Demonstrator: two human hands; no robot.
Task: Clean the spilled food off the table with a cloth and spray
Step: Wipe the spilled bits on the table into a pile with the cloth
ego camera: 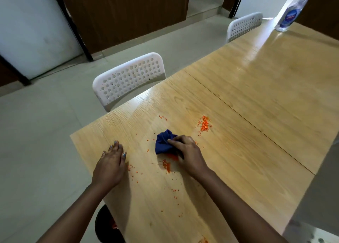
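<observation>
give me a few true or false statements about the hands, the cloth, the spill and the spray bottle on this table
1. The right hand grips the blue cloth. True.
2. The left hand holds the spray bottle. False: the left hand lies flat on the wooden table with straight fingers, and the bottle stands alone at the table's far end.
3. Orange food bits lie scattered on the table around the cloth. True.
4. The cloth is spread out flat. False: it is bunched up under the right hand's fingers.
5. A white perforated chair stands at the table's edge. True.
</observation>
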